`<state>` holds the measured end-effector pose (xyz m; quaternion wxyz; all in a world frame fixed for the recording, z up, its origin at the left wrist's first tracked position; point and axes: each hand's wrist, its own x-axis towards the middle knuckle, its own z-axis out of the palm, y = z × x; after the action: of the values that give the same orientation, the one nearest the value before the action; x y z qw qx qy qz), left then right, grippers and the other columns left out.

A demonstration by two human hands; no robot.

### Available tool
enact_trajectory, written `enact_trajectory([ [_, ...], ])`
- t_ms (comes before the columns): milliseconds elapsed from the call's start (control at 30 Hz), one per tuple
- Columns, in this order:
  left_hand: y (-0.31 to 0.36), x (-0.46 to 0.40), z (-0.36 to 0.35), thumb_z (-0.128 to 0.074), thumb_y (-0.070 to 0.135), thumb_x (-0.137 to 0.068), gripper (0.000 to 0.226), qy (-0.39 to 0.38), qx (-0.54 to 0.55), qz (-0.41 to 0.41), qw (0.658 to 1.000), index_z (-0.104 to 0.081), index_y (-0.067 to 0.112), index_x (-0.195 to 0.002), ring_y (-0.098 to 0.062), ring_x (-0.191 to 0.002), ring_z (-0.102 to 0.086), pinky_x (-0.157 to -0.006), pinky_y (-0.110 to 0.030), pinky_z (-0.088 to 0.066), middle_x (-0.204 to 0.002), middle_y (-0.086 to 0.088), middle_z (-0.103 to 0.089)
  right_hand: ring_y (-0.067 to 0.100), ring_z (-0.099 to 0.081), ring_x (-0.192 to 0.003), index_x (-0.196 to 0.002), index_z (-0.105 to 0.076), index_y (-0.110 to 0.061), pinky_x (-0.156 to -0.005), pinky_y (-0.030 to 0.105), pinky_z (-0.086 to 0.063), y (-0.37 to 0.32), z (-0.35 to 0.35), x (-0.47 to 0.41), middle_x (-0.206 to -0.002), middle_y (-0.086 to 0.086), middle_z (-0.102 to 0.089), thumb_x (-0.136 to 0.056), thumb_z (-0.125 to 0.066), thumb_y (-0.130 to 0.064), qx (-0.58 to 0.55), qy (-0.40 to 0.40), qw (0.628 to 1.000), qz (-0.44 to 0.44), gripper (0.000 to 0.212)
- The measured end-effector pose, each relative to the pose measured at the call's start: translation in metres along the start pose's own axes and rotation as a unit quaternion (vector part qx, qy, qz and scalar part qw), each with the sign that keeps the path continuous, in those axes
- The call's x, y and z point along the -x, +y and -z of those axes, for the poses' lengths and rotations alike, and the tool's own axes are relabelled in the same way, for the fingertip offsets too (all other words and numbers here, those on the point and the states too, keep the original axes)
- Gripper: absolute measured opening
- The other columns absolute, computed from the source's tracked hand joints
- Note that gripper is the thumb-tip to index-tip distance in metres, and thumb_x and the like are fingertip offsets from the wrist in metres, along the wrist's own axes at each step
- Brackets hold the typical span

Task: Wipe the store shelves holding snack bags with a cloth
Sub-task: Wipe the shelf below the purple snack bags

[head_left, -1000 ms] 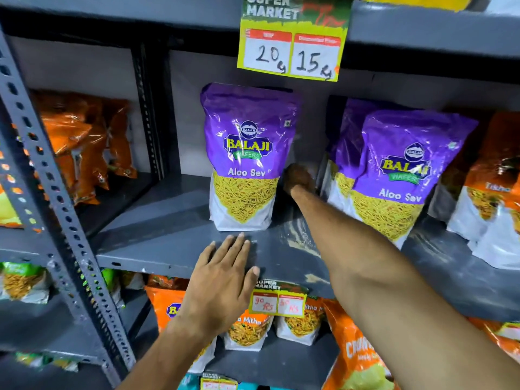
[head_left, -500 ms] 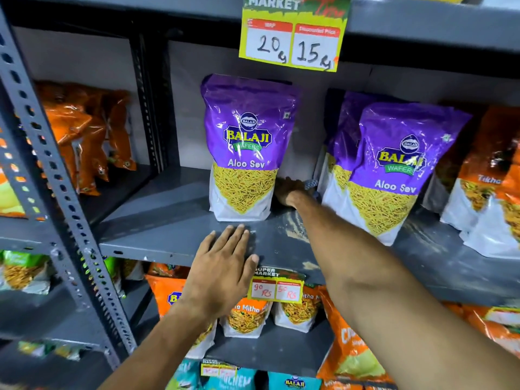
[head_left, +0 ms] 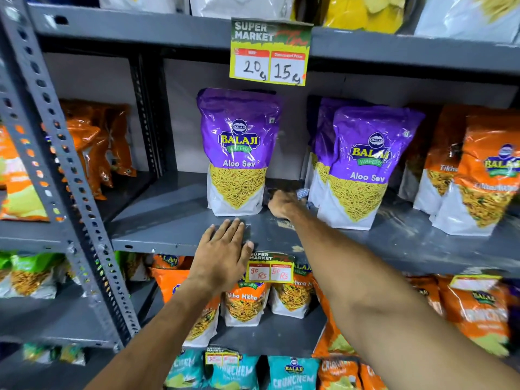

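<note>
Left hand stays flat and open on the shelf lip at 6 o'clock, while the right hand – closed on the cloth – has drawn back from the 12 o'clock rear between the bags – that gap looks wiped

Grey shelf (snack bags upright)

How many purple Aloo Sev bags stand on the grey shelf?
3: one left of the right hand, two right of it, one in front of another. More may hide behind.
</note>
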<state>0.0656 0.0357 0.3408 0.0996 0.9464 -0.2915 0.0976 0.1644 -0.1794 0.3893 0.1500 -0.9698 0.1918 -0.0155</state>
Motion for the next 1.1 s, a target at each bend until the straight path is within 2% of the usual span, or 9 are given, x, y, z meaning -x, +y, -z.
enact_trajectory([
  [133, 0.001, -0.001, 0.002, 0.002, 0.058, -0.095, 0.079, -0.011, -0.009, 0.003, 1.0, -0.011, 0.018, -0.163, -0.014, -0.159, -0.002, -0.13, -0.04, 0.0, -0.172, 0.001, -0.008, 0.035, -0.034, -0.144, -0.14, -0.051, -0.011, -0.118, 0.064, -0.014, 0.001, -0.002, 0.017, -0.154, 0.015, -0.042, -0.097, -0.044, -0.025, 0.016, 0.0, 1.0, 0.013, 0.046],
  [333, -0.001, -0.001, 0.0, 0.0, 0.058, -0.097, 0.078, -0.011, -0.009, 0.005, 1.0, -0.012, 0.017, -0.163, -0.015, -0.159, -0.004, -0.13, -0.042, -0.002, -0.172, 0.0, -0.011, 0.033, -0.026, -0.147, -0.147, -0.043, -0.018, -0.115, 0.065, -0.014, 0.004, -0.005, 0.034, -0.16, 0.005, -0.034, -0.097, -0.042, -0.019, 0.028, -0.001, 0.998, 0.047, 0.05],
  [400, -0.001, -0.001, -0.001, -0.001, 0.057, -0.099, 0.076, -0.014, -0.013, 0.004, 1.0, -0.011, 0.017, -0.163, -0.016, -0.159, -0.004, -0.13, -0.043, -0.002, -0.172, 0.0, -0.01, 0.032, -0.028, -0.146, -0.148, -0.04, -0.02, -0.115, 0.063, -0.018, 0.005, -0.004, 0.044, -0.16, 0.004, -0.034, -0.097, -0.043, -0.015, 0.032, -0.002, 0.998, 0.055, 0.052],
  [500, -0.001, -0.002, 0.0, -0.005, 0.057, -0.102, 0.073, -0.016, -0.007, 0.004, 1.0, -0.012, 0.016, -0.163, -0.016, -0.159, -0.004, -0.13, -0.043, -0.002, -0.172, 0.0, -0.01, 0.033, -0.041, -0.135, -0.143, -0.047, -0.018, -0.11, 0.055, -0.031, 0.006, -0.003, 0.056, -0.149, 0.01, -0.047, -0.097, -0.046, -0.009, 0.042, 0.006, 0.996, 0.078, 0.048],
  [633, -0.001, 0.0, 0.001, 0.0, 0.058, -0.094, 0.082, -0.008, 0.004, 0.002, 1.0, -0.016, 0.015, -0.162, -0.016, -0.159, -0.007, -0.13, -0.042, -0.003, -0.171, -0.001, -0.014, 0.032, -0.045, -0.134, -0.145, -0.047, -0.029, -0.11, 0.056, -0.035, 0.018, -0.004, 0.074, -0.15, 0.004, -0.049, -0.097, -0.045, -0.011, 0.037, 0.025, 0.992, 0.115, 0.052],
  [733, -0.001, 0.0, 0.001, -0.001, 0.058, -0.095, 0.081, -0.011, 0.006, 0.002, 1.0, -0.015, 0.015, -0.162, -0.016, -0.159, -0.006, -0.13, -0.043, -0.003, -0.171, -0.001, -0.014, 0.032, -0.052, -0.129, -0.145, -0.05, -0.033, -0.105, 0.046, -0.044, 0.035, 0.001, 0.092, -0.149, 0.005, -0.052, -0.098, -0.045, -0.009, 0.05, 0.027, 0.985, 0.164, 0.053],
  [833, -0.002, 0.001, 0.0, -0.007, 0.055, -0.104, 0.071, -0.013, 0.003, 0.004, 1.0, -0.014, 0.015, -0.163, -0.016, -0.159, -0.005, -0.13, -0.043, -0.002, -0.172, -0.001, -0.012, 0.028, -0.049, -0.133, -0.142, -0.053, -0.031, -0.108, 0.039, -0.04, 0.057, 0.008, 0.114, -0.151, 0.001, -0.05, -0.097, -0.05, -0.004, 0.048, 0.032, 0.975, 0.214, 0.053],
  [933, -0.001, 0.002, 0.002, -0.012, 0.052, -0.107, 0.067, -0.014, 0.006, 0.005, 1.0, -0.014, 0.015, -0.162, -0.016, -0.159, -0.004, -0.13, -0.042, -0.001, -0.172, -0.001, -0.012, 0.026, -0.049, -0.134, -0.139, -0.058, -0.027, -0.113, 0.042, -0.039, 0.079, 0.01, 0.129, -0.149, 0.003, -0.052, -0.096, -0.051, 0.001, 0.019, 0.026, 0.971, 0.237, 0.052],
  [1100, -0.002, 0.001, 0.002, -0.011, 0.053, -0.106, 0.067, -0.017, 0.007, 0.006, 1.0, -0.013, 0.016, -0.163, -0.016, -0.159, -0.004, -0.13, -0.042, -0.001, -0.172, -0.001, -0.012, 0.026, -0.055, -0.128, -0.134, -0.063, -0.026, -0.103, 0.035, -0.045, 0.103, 0.025, 0.147, -0.143, 0.005, -0.058, -0.097, -0.051, 0.0, 0.017, 0.012, 0.97, 0.244, 0.046],
])
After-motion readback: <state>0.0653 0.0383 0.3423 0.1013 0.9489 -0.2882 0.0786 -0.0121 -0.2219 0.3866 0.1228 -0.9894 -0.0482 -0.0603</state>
